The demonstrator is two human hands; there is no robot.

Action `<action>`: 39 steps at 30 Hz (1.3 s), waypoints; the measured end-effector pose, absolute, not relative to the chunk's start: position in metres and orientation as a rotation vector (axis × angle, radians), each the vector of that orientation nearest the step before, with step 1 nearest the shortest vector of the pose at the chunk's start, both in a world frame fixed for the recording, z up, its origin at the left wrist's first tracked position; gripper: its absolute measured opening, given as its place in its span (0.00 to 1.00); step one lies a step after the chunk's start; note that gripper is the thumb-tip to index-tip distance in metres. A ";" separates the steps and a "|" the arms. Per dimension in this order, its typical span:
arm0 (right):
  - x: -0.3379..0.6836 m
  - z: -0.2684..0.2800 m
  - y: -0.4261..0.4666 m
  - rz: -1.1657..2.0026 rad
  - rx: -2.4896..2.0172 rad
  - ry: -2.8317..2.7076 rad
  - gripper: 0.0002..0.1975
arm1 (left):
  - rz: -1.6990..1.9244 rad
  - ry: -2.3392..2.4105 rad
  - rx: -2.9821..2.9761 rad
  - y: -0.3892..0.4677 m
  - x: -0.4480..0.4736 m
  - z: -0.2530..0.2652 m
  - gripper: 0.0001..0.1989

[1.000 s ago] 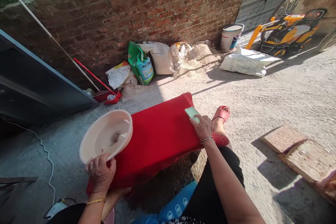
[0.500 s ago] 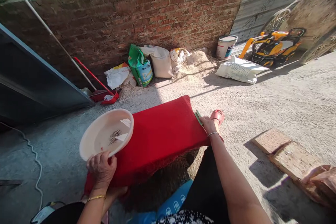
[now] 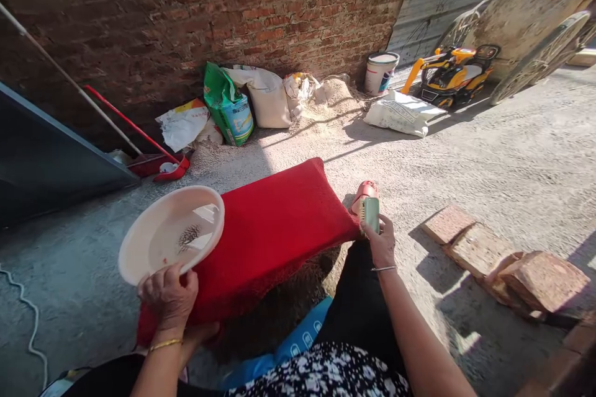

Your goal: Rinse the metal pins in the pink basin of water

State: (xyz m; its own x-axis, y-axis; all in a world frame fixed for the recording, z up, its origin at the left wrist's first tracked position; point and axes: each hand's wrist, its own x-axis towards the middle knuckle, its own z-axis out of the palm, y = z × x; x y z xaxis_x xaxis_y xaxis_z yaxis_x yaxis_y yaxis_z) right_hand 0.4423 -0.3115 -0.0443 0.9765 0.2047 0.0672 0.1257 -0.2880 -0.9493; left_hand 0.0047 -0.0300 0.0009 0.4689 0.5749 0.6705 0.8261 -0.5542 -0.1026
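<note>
Left hand closed over the near rim of the pale basin resting on the red mat; right hand gripping the green brush just beyond the mat's right edge.

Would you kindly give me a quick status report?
Left hand grips basin rim. Right hand holds green brush off red mat edge. Nothing obstructing.

Green brush upright beside red mat.
</note>
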 end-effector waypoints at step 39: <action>0.314 -0.050 -0.296 0.863 -1.184 0.409 0.13 | -0.827 -1.211 -2.353 -0.047 0.025 0.024 0.09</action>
State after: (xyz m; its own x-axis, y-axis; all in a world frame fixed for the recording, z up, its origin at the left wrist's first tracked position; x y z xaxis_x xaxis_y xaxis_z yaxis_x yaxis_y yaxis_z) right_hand 0.3144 -0.2958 -0.0496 0.6258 0.3680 -0.6877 -0.7653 0.1189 -0.6327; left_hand 0.0245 -0.0465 0.0243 0.4590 0.6089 0.6469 0.8243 -0.5636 -0.0543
